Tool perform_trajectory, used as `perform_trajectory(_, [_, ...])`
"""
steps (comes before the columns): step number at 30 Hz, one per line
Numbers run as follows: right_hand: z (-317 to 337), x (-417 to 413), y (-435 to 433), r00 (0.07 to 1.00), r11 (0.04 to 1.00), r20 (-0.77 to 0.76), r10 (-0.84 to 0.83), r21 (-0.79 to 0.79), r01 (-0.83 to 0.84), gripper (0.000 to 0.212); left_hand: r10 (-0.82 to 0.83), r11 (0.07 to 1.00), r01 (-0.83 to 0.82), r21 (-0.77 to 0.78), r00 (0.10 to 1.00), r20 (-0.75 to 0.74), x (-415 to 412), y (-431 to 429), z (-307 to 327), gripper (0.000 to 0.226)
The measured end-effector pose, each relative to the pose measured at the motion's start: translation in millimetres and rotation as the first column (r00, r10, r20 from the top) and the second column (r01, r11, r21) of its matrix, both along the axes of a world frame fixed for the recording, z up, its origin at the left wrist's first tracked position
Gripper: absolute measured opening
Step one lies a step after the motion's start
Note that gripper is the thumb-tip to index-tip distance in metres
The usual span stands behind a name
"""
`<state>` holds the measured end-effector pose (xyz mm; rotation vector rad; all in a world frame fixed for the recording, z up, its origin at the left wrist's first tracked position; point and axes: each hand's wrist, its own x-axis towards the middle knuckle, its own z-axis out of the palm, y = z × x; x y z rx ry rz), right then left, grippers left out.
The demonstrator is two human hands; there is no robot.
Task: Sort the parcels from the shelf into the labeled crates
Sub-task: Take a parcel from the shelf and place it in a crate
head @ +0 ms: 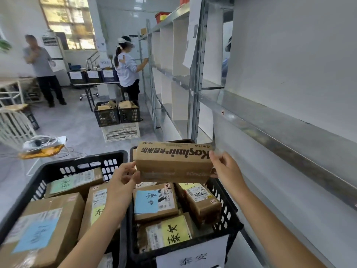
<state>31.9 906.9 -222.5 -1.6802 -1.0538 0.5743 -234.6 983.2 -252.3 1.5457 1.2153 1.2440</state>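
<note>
left hand (125, 176): fingers curled on the cardboard parcel (173, 163), left end
right hand (225, 166): pinching its right end
parcel: in the air, over right black crate (228, 215)
left black crate (58, 167): full of labeled boxes
shelf (270, 120): to the right

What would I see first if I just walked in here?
First, the brown cardboard box with big upside-down lettering, held up in the middle by the left hand and right hand, one at each end. Right below it sit two black crates full of parcels wearing bright blue, green and yellow notes. The long grey shelf runs along the right.
</note>
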Motion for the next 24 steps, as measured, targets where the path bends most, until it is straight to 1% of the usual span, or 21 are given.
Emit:
perform_trajectory(2, [-5.3,-5.4,4.2,0.998,0.998,-0.031,0.053,-0.014,-0.054,0.029,0.027,0.999,-0.026,-0.029,0.999,0.033,-7.1,-1.0,-0.1,0.017])
perform_trajectory(5, [-16.7,-9.8,8.5,0.996,0.994,0.025,0.091,-0.06,-0.089,0.019,0.058,0.996,-0.051,-0.067,0.993,0.102,-16.7,0.1,-0.1,0.016])
perform_trajectory(6, [-21.0,-11.1,9.5,0.995,0.993,0.012,0.103,-0.06,-0.102,0.02,0.054,0.995,-0.043,-0.092,0.991,0.125,-20.1,0.4,-1.4,0.017])
perform_trajectory(9, [-33.2,-16.3,10.6,0.981,0.984,-0.091,0.17,-0.042,-0.175,0.039,0.053,0.985,-0.022,-0.171,0.983,0.175,-30.9,0.0,-12.0,0.02])
perform_trajectory(11, [-42.2,-21.0,11.1,0.969,0.971,-0.112,0.22,-0.071,-0.229,0.051,0.058,0.977,-0.013,-0.213,0.976,0.208,-38.1,-1.4,-22.9,0.021])
perform_trajectory(12, [-47.8,-22.7,12.2,0.967,0.967,-0.113,0.228,-0.09,-0.239,0.054,0.063,0.973,-0.012,-0.231,0.975,0.215,-41.1,-3.3,-27.5,0.022])
perform_trajectory(14, [-57.4,-26.2,14.1,0.967,0.963,-0.11,0.231,-0.117,-0.243,0.055,0.062,0.967,-0.005,-0.256,0.975,0.215,-44.1,-8.1,-33.4,0.031])
perform_trajectory(17, [-67.4,-32.5,15.7,0.956,0.958,-0.154,0.25,-0.103,-0.267,0.054,0.074,0.95,0.006,-0.313,0.967,0.243,-48.6,-12.0,-40.2,0.051])
perform_trajectory(20, [-72.9,-39.0,15.3,0.945,0.945,-0.13,0.3,-0.097,-0.313,0.054,0.111,0.93,-0.005,-0.368,0.957,0.267,-55.1,-14.1,-43.6,0.065])
perform_trajectory(21, [-74.5,-38.7,15.5,0.942,0.941,-0.121,0.312,-0.098,-0.324,0.053,0.114,0.925,-0.005,-0.379,0.957,0.267,-56.6,-14.0,-45.1,0.061])
perform_trajectory(22, [-74.9,-37.8,15.8,0.935,0.935,-0.13,0.328,-0.093,-0.341,0.05,0.114,0.925,-0.004,-0.381,0.957,0.268,-56.7,-14.2,-45.4,0.05])
perform_trajectory(24, [-71.6,-35.4,15.9,0.908,0.919,-0.209,0.364,-0.077,-0.386,0.038,0.137,0.923,-0.014,-0.384,0.946,0.295,-55.4,-12.4,-46.0,0.031])
